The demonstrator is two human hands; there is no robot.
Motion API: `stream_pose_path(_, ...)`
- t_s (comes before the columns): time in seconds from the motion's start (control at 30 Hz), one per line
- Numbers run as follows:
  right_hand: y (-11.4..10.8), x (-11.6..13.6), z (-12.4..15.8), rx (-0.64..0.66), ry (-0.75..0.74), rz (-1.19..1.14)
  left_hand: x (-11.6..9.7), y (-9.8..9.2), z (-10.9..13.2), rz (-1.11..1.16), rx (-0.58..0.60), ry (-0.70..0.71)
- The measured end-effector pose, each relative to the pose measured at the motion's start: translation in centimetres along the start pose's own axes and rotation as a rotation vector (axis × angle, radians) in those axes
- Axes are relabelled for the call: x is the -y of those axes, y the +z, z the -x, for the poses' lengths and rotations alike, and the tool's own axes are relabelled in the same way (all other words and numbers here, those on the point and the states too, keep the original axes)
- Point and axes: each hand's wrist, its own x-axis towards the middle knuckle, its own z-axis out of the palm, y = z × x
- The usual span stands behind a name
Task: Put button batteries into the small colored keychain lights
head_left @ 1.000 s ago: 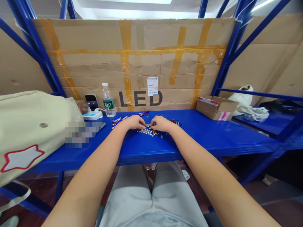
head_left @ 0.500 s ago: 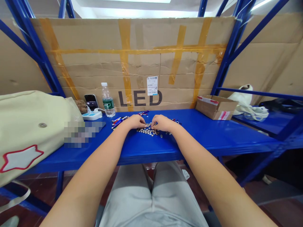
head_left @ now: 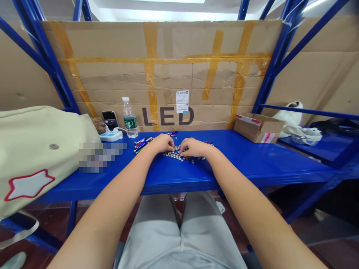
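Note:
Small shiny round metal pieces (head_left: 178,157) lie spread on the blue tabletop (head_left: 179,177), in front of and between my hands. My left hand (head_left: 165,142) is at the left side of the spread, thumb and fingertips pinched together low over the pieces. Facing it from the right, my right hand (head_left: 193,147) is also closed in a pinch, its fingertips down among the pieces. Whatever either pinch holds is too small to make out. Several pens (head_left: 142,144) lie beside my left wrist, partly behind it.
A water bottle (head_left: 129,118), a white power strip (head_left: 111,136) and a phone (head_left: 110,119) stand at the back left. A pale bag (head_left: 36,145) covers the left end. An opened cardboard box (head_left: 258,129) sits at the right. Taped cardboard (head_left: 117,82) walls off the back.
The whole view has shifted slightly to the right. My right fingertips have moved a little among the metal pieces; my left hand stays pinched in nearly the same place.

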Motion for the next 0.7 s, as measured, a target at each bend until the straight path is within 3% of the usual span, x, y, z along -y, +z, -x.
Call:
stream_pose_path(0.3, 0.3, 1.1, -0.2, -0.109, 0.165, 0.134, -0.2, -0.9, 1.0, 0.035, 0.048, 0.023)
stream_pose_path(0.5, 0.0, 1.2, -0.1, -0.097, 0.143, 0.116, -0.5, -1.4, 1.5, 0.026, 0.163, -0.020)
stream_pose_path(0.7, -0.3, 0.8, 0.1, -0.066, 0.099, 0.071, -0.7, -1.4, 1.6, 0.046, 0.174, -0.037)
